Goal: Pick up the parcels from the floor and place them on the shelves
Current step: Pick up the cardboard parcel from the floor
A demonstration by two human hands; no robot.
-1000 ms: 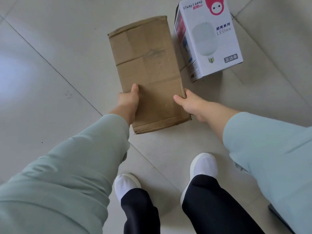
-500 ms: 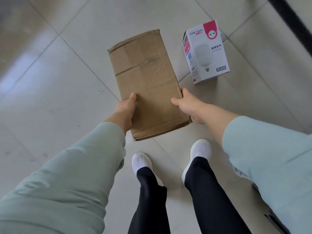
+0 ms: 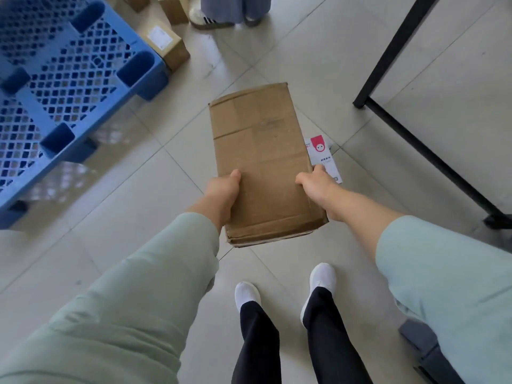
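Observation:
A long brown cardboard parcel (image 3: 263, 156) is held off the tiled floor in front of me. My left hand (image 3: 224, 189) grips its left side, thumb on top. My right hand (image 3: 315, 184) grips its right side the same way. A white box with a pink logo (image 3: 322, 155) lies on the floor below, mostly hidden behind the parcel. More brown parcels (image 3: 169, 47) lie on the floor at the upper left.
A blue perforated plastic pallet (image 3: 63, 87) fills the left. A black metal frame leg and floor bar (image 3: 410, 134) run along the right. Another person's feet (image 3: 210, 19) stand at the top. A grey object (image 3: 424, 342) sits at the lower right.
The parcel has risen higher from the floor and now covers most of the white box. My view has lifted, which brings the pallet, the frame and other parcels into sight.

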